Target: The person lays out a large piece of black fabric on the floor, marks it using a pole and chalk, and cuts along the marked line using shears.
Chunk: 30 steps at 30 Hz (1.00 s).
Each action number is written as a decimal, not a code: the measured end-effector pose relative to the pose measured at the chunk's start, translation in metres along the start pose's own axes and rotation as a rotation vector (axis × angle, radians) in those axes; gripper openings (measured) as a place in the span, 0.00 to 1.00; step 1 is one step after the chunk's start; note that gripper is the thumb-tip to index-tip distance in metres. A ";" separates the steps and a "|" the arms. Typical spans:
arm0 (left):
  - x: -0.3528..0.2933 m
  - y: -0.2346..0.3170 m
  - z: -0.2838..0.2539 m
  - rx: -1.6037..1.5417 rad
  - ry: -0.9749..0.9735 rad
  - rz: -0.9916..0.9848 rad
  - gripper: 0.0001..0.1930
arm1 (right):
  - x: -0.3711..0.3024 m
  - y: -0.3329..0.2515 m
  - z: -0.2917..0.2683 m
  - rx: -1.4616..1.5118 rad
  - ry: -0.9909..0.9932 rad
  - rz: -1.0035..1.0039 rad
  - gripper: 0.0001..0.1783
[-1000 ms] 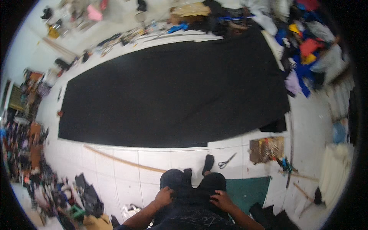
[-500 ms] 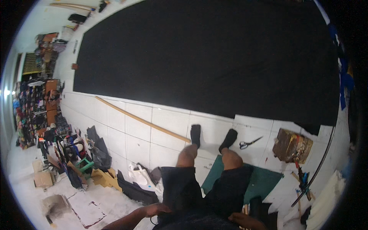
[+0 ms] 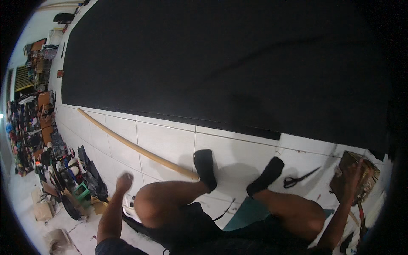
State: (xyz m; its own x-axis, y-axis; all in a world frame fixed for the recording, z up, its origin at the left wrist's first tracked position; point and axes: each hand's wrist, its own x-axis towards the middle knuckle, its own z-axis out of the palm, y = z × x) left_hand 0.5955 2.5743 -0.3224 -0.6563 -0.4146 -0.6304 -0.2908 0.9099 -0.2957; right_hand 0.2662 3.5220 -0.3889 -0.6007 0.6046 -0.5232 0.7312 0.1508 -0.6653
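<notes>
right hand (image 3: 352, 177): fingers apart, overlapping brown box (image 3: 339, 181), contents unclear | left hand (image 3: 124, 182): fingers blurred, cannot tell

- Right fingers (image 3: 352, 173) smear with blur.
- Far left of the left fingers (image 3: 124, 177), a small light (image 3: 1, 115) glares.
- Between these fingers, soft shadows (image 3: 233, 171) cross bright tiles (image 3: 163, 138).
- Beyond them, the black cloth (image 3: 191, 59) reads dim.
- Outward of them, lines bow toward a blackened rim.
</notes>
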 end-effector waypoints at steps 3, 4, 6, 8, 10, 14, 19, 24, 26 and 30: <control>0.128 0.070 -0.021 -0.912 -0.030 -0.247 0.16 | 0.042 -0.014 0.028 0.685 0.067 0.046 0.36; 0.147 0.079 -0.026 -1.017 -0.024 -0.238 0.17 | 0.054 -0.020 0.050 0.779 0.094 0.009 0.39; 0.201 0.132 -0.047 -1.138 -0.044 -0.163 0.19 | 0.087 -0.035 0.055 0.639 0.182 -0.263 0.41; 0.236 0.159 -0.047 -1.195 -0.093 -0.133 0.20 | 0.143 -0.032 0.033 0.442 0.257 -0.350 0.33; 0.264 0.170 -0.026 -1.320 -0.015 -0.153 0.20 | 0.182 -0.019 0.034 -0.159 0.312 -0.620 0.24; 0.286 0.181 -0.008 -1.604 0.082 -0.172 0.15 | 0.116 0.030 0.192 -0.603 0.348 -0.896 0.15; 0.333 0.189 0.024 -1.718 0.237 -0.292 0.13 | 0.007 0.016 0.297 -0.748 -0.218 -0.820 0.29; 0.388 0.177 0.063 -0.308 0.410 0.072 0.32 | 0.137 0.098 0.231 -0.548 0.122 -1.003 0.23; 0.397 0.215 0.050 -1.673 0.410 -0.512 0.32 | 0.152 0.103 0.171 -0.226 0.254 -0.835 0.24; 0.354 0.199 0.024 -1.790 0.615 -0.727 0.25 | 0.155 0.080 0.088 0.081 0.197 -0.394 0.32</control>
State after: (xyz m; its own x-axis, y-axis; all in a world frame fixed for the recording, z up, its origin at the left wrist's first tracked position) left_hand 0.3220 2.6085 -0.6212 -0.1139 -0.9287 -0.3529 -0.5291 -0.2440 0.8127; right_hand 0.2030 3.5593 -0.5704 -0.7498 0.6515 -0.1153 0.4264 0.3426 -0.8372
